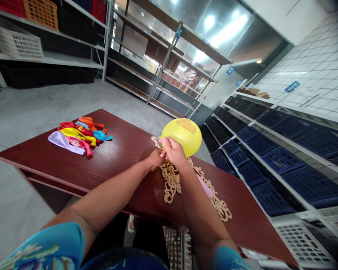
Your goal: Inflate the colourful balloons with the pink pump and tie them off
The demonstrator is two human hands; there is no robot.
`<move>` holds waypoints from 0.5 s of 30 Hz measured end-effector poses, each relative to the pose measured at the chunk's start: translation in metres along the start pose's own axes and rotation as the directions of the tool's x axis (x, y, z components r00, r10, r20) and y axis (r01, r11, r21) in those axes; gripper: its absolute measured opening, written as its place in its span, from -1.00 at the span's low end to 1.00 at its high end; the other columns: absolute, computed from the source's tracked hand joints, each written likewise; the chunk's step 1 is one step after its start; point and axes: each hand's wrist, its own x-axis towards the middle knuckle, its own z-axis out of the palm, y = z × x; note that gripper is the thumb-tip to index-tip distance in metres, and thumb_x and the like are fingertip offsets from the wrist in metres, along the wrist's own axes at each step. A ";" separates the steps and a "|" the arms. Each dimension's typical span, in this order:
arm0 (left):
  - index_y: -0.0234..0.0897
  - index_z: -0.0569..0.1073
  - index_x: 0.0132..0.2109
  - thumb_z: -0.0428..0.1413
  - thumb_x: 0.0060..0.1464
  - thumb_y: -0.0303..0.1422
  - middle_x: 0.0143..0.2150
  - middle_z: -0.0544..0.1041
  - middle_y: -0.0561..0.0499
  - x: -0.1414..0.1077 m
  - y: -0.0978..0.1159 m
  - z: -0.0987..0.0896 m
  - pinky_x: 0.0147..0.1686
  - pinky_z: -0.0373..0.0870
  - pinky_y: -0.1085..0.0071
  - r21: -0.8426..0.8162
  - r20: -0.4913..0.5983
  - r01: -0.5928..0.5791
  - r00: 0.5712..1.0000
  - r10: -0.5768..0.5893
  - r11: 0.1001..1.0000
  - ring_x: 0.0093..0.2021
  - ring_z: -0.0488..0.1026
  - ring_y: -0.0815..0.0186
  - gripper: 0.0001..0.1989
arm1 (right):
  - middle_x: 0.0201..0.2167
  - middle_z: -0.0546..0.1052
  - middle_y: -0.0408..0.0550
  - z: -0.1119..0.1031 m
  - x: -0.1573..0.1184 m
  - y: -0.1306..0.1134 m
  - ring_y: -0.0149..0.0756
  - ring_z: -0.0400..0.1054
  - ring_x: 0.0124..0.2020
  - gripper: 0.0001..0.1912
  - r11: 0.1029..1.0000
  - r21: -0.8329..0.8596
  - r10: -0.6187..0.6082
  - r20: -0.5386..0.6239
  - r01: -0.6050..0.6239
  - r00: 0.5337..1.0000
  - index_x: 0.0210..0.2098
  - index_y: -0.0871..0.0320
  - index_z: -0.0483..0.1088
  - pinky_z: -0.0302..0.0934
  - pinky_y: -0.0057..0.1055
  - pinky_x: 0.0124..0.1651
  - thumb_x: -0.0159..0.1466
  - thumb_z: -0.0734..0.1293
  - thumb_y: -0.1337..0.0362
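Note:
An inflated yellow balloon (pixel 183 137) with an orange print is at the table's far edge, directly beyond my hands. My right hand (pixel 173 150) is closed at its near side, fingers pinched together. Touching it, my left hand (pixel 157 159) is also closed, its fingertips meeting those of the right. The balloon's neck and whatever lies between the fingertips are hidden. A curled end of tan cord (pixel 157 141) shows just beyond the hands. Below them lies a heap of the tan cord (pixel 171 182), and more of it stretches to the right past my right forearm.
Uninflated balloons (pixel 80 135) in several colours lie at the left of the dark red table (pixel 124 150). A lilac balloon (pixel 205 186) lies among the cord at right. Racks with blue crates (pixel 278 157) stand right, metal shelves (pixel 157 75) behind, a white basket (pixel 19 41) at upper left.

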 end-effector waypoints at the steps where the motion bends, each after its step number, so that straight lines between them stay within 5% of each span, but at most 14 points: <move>1: -0.34 0.29 -0.57 0.05 -0.09 -0.50 -0.64 0.25 0.08 0.000 0.002 0.000 -0.63 0.06 0.55 -0.162 0.033 0.060 0.998 -0.055 0.985 -0.64 0.12 0.50 -0.85 | -0.71 0.37 -0.22 0.000 -0.003 -0.004 -0.48 0.19 -0.71 -0.60 0.999 0.041 -0.011 -0.015 0.012 1.000 -0.26 0.12 0.38 0.10 -0.53 -0.57 0.20 0.12 -0.03; 3: -0.37 0.29 -0.54 0.04 -0.07 -0.52 -0.62 0.24 0.08 0.000 0.008 -0.001 -0.66 0.05 0.59 -0.403 0.114 0.165 0.985 -0.130 0.900 -0.66 0.11 0.54 -0.87 | -0.68 0.39 -0.19 -0.004 -0.015 -0.006 -0.48 0.21 -0.69 -0.57 0.991 0.123 -0.038 -0.105 0.051 0.994 -0.22 0.15 0.38 0.12 -0.52 -0.56 0.21 0.09 -0.03; 5: -0.41 0.32 -0.50 0.04 -0.07 -0.57 -0.61 0.23 0.09 0.000 0.015 -0.004 -0.67 0.05 0.64 -0.529 0.162 0.238 0.970 -0.178 0.815 -0.67 0.10 0.58 -0.91 | -0.67 0.39 -0.15 -0.010 -0.027 0.003 -0.48 0.22 -0.68 -0.58 0.981 0.182 -0.026 -0.220 0.067 0.975 -0.39 0.17 0.39 0.10 -0.52 -0.58 0.22 0.09 -0.01; 8: -0.46 0.36 -0.42 0.02 -0.03 -0.60 -0.60 0.21 0.10 -0.001 0.025 -0.007 -0.69 0.05 0.70 -0.627 0.223 0.310 0.950 -0.217 0.715 -0.68 0.06 0.63 -0.94 | -0.66 0.40 -0.13 -0.012 -0.035 0.034 -0.50 0.18 -0.71 -0.61 0.963 0.251 0.165 -0.261 -0.098 0.951 -0.59 0.17 0.30 0.06 -0.52 -0.63 0.18 0.16 0.02; 12: -0.51 0.37 -0.38 -0.01 0.00 -0.63 -0.59 0.20 0.09 -0.003 0.031 -0.007 -0.70 0.06 0.73 -0.676 0.356 0.420 0.905 -0.230 0.605 -0.66 0.07 0.64 -0.93 | -0.59 0.45 -0.16 0.003 -0.024 0.073 -0.43 0.24 -0.68 -0.78 0.781 0.485 0.471 -0.046 -0.392 0.881 -0.43 0.13 0.34 0.01 -0.53 -0.70 0.05 0.28 0.11; 15: -0.52 0.36 -0.38 -0.03 0.01 -0.66 -0.57 0.21 0.06 -0.008 0.034 -0.005 -0.70 0.10 0.74 -0.665 0.468 0.522 0.849 -0.246 0.535 -0.65 0.11 0.63 -0.90 | -0.43 0.49 -0.12 0.018 -0.016 0.083 -0.37 0.34 -0.51 -0.75 0.654 0.678 0.382 0.085 -0.334 0.920 -0.32 0.12 0.35 0.19 -0.48 -0.57 0.00 0.32 0.17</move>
